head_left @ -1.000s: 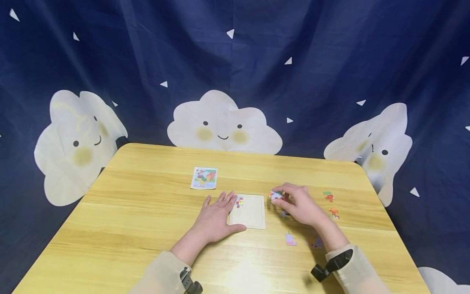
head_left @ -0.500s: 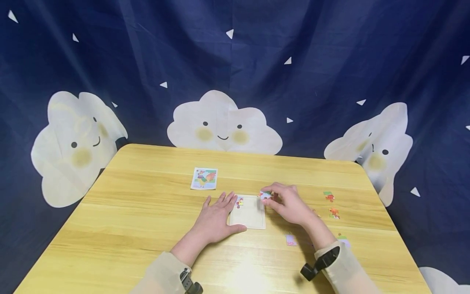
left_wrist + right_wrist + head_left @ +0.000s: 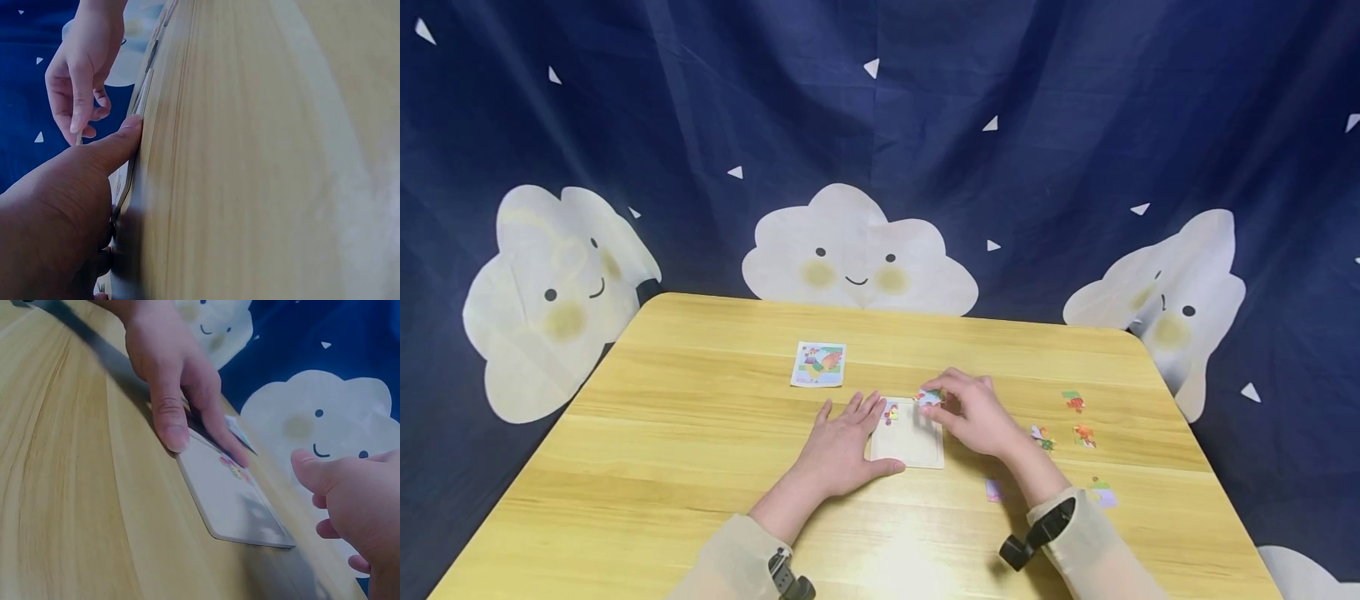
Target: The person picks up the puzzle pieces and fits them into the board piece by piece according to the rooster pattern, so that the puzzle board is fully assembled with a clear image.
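Left hand (image 3: 842, 454): flat and spread, fingers fairly straight, thumb on the near edge of the tray (image 3: 917, 450), fingertips along its left edge. Gripping nothing.
Right hand (image 3: 981, 414): thumb and fingers nearly closed, pinching a puzzle piece (image 3: 930, 399) over the tray's far right corner. Can't tell if piece touches tray.
Tray: pale, square, one small colourful piece (image 3: 891, 412) in its far left corner, right by the left fingertips.
Right of the right hand, loose on the bench (image 3: 662, 458): red-green piece (image 3: 1073, 402), orange piece (image 3: 1084, 435), multicolour cluster (image 3: 1042, 437) (count unclear), green-lilac piece (image 3: 1103, 492). Lilac piece (image 3: 994, 490) just left of the right forearm.
Picture card (image 3: 818, 364) lies beyond the left hand.
Behind: navy curtain (image 3: 880, 125), smiling clouds printed on it.
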`<state>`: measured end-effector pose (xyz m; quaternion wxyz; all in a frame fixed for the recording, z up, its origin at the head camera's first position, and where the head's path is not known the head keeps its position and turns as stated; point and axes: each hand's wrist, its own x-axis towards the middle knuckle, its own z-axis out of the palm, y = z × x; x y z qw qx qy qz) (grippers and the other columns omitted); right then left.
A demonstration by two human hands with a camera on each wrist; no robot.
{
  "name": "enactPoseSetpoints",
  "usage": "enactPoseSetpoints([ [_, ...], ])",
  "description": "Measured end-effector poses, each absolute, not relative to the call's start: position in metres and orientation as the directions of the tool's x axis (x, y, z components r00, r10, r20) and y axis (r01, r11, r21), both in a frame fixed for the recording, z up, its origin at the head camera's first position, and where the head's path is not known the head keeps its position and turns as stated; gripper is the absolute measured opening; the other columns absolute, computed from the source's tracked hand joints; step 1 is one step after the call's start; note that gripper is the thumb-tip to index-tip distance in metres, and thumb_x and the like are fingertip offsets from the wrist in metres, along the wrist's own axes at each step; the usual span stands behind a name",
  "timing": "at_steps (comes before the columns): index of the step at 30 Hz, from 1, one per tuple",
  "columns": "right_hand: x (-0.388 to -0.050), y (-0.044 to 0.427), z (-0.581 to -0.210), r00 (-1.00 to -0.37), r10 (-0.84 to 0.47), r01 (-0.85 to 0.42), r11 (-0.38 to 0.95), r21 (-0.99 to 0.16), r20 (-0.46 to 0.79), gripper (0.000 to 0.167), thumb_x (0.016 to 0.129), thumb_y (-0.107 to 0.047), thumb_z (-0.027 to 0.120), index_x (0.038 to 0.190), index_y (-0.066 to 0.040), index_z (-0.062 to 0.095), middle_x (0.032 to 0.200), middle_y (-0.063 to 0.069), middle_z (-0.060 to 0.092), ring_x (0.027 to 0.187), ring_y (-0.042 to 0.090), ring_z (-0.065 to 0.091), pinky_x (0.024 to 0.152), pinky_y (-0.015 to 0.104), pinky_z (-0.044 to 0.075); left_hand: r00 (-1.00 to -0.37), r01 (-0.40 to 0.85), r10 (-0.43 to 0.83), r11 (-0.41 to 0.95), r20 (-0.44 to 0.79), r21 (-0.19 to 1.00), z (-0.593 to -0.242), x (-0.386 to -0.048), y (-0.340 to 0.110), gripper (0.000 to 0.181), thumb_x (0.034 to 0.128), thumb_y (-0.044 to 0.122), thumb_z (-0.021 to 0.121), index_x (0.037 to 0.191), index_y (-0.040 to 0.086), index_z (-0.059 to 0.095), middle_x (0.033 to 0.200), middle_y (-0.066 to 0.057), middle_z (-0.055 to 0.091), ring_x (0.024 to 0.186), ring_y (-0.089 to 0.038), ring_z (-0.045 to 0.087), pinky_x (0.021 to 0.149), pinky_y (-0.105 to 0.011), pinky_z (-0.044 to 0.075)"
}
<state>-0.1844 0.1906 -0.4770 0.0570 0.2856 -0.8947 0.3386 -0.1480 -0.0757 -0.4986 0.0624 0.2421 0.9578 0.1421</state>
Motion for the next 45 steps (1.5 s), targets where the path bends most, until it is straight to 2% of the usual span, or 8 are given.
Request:
enactPoseSetpoints([
  [7, -0.184, 0.183, -0.481, -0.832, -0.482, -0.545, 0.616, -0.569, 0.274, 0.033, 0.098, -0.027, 0.079, 0.125, -0.009, 0.075, 0.102, -0.008, 0.065, 0.077, 0.020, 0.056, 0.085, 0.044, 0.028, -0.873, 0.453, 0.486, 0.841, -0.047, 0.295, -0.500, -0.148, -0.076, 0.107, 0.0902, 0.084, 0.054, 0.167, 0.011, 0.034, 0.173, -0.004, 0.026, 0.158, -0.030, 0.024, 0.122, -0.069, 0.015],
  [17, -0.187, 0.171, -0.493, -0.845, -0.470, -0.528, 0.650, -0.546, 0.256, 0.032, 0.098, -0.030, 0.079, 0.124, -0.011, 0.076, 0.105, -0.008, 0.065, 0.078, 0.015, 0.054, 0.085, 0.042, 0.026, -0.872, 0.454, 0.488, 0.840, -0.046, 0.295, -0.500, -0.147, -0.076, 0.108, 0.0905, 0.084, 0.053, 0.167, 0.010, 0.033, 0.173, -0.004, 0.025, 0.158, -0.030, 0.024, 0.122, -0.069, 0.015],
  [25, -0.187, 0.165, -0.502, -0.844, -0.461, -0.534, 0.669, -0.517, 0.275, 0.033, 0.095, -0.033, 0.082, 0.121, -0.014, 0.077, 0.106, -0.009, 0.067, 0.089, 0.012, 0.055, 0.087, 0.043, 0.026, -0.874, 0.450, 0.484, 0.841, -0.044, 0.300, -0.500, -0.147, -0.075, 0.107, 0.0907, 0.083, 0.054, 0.167, 0.011, 0.033, 0.173, -0.002, 0.025, 0.159, -0.029, 0.023, 0.122, -0.068, 0.014],
  [34, -0.186, 0.158, -0.501, -0.845, -0.463, -0.534, 0.697, -0.479, 0.267, 0.033, 0.094, -0.033, 0.083, 0.120, -0.012, 0.079, 0.103, -0.008, 0.066, 0.086, 0.012, 0.050, 0.086, 0.044, 0.027, -0.875, 0.445, 0.480, 0.845, -0.055, 0.296, -0.499, -0.147, -0.075, 0.107, 0.0907, 0.085, 0.052, 0.167, 0.012, 0.032, 0.173, -0.001, 0.023, 0.159, -0.028, 0.022, 0.123, -0.068, 0.013],
  [45, -0.186, 0.154, -0.506, -0.863, -0.421, -0.505, 0.731, -0.459, 0.278, 0.030, 0.091, -0.035, 0.085, 0.114, -0.017, 0.083, 0.096, -0.009, 0.064, 0.087, 0.011, 0.053, 0.082, 0.043, 0.028, -0.870, 0.464, 0.490, 0.849, -0.048, 0.253, -0.498, -0.147, -0.075, 0.105, 0.0920, 0.085, 0.049, 0.167, 0.013, 0.034, 0.173, -0.003, 0.025, 0.158, -0.031, 0.024, 0.122, -0.069, 0.016],
])
